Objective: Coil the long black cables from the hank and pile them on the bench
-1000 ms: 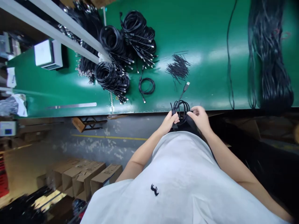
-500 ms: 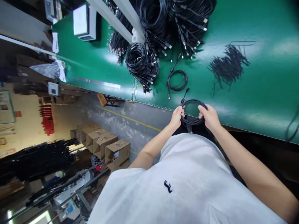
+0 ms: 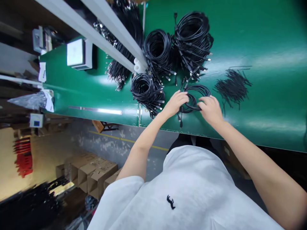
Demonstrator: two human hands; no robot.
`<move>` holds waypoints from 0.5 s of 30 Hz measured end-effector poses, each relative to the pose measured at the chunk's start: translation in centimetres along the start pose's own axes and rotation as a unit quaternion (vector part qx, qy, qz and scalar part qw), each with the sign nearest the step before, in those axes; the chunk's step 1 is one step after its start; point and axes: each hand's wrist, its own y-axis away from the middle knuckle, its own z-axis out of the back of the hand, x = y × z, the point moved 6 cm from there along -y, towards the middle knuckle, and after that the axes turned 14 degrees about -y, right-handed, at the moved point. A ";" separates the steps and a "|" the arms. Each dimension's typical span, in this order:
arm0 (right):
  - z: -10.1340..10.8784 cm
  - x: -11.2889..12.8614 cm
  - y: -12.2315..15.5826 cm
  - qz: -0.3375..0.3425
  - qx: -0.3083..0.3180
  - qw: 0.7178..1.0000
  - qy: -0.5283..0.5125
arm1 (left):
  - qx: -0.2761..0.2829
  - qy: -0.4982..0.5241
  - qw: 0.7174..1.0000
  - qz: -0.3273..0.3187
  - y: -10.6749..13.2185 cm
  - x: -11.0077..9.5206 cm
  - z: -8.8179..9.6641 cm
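Observation:
A coiled black cable point(image 3: 200, 88) is between my two hands at the table, overlapping a second loose cable coil point(image 3: 185, 110) lying beneath it. My left hand point(image 3: 177, 103) has its fingers curled over the coil's left side. On the opposite side, my right hand point(image 3: 211, 109) pinches the loop between thumb and fingers. A connector point(image 3: 180, 122) of one cable points toward the table's front edge. Where the two coils cross, I cannot tell which strand belongs to which.
Bundles of coiled cables point(image 3: 157, 44) stand on the green table point(image 3: 268, 105), with another small bundle point(image 3: 144, 88) nearer the edge. Short black ties point(image 3: 232, 86) lie in a heap to the right. White posts point(image 3: 115, 28) rise at left, near a white box point(image 3: 76, 52) and a metal ruler point(image 3: 103, 110).
Both hands have carried the coiled cable forward from the table's edge, over the other coil. The view has shifted, so more of the table's far side shows.

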 end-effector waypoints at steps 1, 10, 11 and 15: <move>-1.3 -0.1 -1.2 -0.011 0.016 0.999 0.036 | 0.002 -0.012 1.000 0.022 0.1 2.1 -0.4; -11.1 -2.2 -0.7 -0.060 0.123 0.990 -0.036 | -0.104 -0.023 0.942 0.317 4.5 8.6 -6.5; -11.5 -1.7 -0.5 -0.057 0.130 0.988 -0.051 | -0.105 -0.025 0.937 0.331 4.9 8.3 -6.8; -11.8 1.4 -1.0 -0.064 0.130 0.986 -0.086 | -0.096 -0.033 0.938 0.330 6.3 7.7 -5.7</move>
